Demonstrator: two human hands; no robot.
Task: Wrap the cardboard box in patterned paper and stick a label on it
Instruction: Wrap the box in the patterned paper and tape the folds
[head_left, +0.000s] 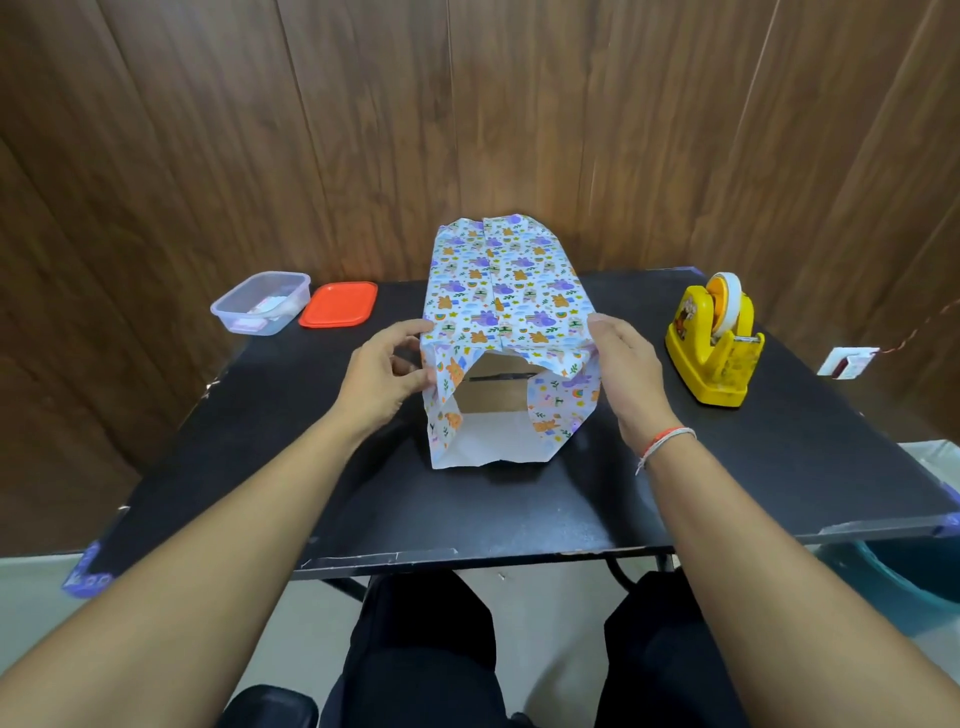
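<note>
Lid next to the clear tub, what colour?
Orange-red. The lid lies flat on the table beside the tub; head view.

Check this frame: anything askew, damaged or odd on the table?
Nothing spilled. The black table has a chipped, worn near edge. The orange lid lies off the clear container, beside it. The patterned paper hangs open at the near end, cardboard box exposed: unfinished, not a fault.
</note>
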